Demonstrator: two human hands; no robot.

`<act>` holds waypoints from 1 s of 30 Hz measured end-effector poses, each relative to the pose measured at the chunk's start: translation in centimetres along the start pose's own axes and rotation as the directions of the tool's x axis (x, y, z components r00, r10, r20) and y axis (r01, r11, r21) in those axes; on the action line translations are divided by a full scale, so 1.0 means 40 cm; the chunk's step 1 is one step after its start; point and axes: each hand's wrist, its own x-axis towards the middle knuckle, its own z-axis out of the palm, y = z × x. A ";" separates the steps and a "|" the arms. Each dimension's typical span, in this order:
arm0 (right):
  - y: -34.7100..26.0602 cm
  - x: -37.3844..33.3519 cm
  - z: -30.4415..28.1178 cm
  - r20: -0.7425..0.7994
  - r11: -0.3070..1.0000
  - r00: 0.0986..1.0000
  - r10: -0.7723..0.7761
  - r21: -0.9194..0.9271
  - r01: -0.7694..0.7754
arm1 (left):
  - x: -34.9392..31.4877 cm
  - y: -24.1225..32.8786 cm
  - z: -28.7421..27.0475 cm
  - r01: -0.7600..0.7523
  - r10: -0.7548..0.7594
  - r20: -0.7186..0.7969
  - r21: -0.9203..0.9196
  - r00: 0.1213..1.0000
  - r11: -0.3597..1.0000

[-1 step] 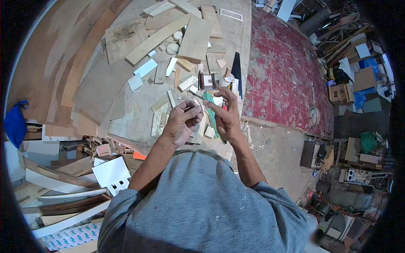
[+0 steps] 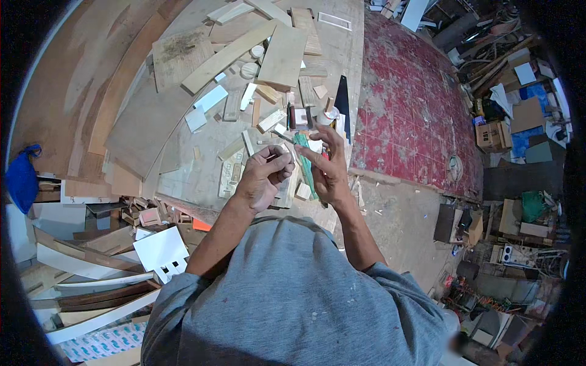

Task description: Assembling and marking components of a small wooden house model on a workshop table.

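Observation:
Over the near edge of the workbench, my left hand (image 2: 264,178) is closed, thumb and fingertips pressed together. Anything in that pinch is too small or hidden to make out. Close by on the right, my right hand (image 2: 329,169) has its fingers bent but apart, with nothing plainly held. A slim dark tool with a pale end (image 2: 284,135) lies just beyond the fingertips. Beneath the right hand is a green strip (image 2: 304,165), with a small wooden block (image 2: 303,191) beside it. A pale wooden piece with cut-out shapes (image 2: 230,174) lies left of my left hand.
Wood offcuts, a long board (image 2: 229,56) and a wide plank (image 2: 283,56) cover the workbench (image 2: 198,165). A dark saw blade (image 2: 342,100) lies along its right side. Curved wooden parts (image 2: 91,293) are piled lower left. Red flooring (image 2: 412,110) and stacked clutter fill the right.

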 end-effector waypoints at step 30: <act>-0.054 -0.031 0.104 0.095 0.995 0.994 0.059 0.074 -0.066 | -0.068 0.030 -0.098 -0.004 0.002 -0.054 -0.051 0.999 0.999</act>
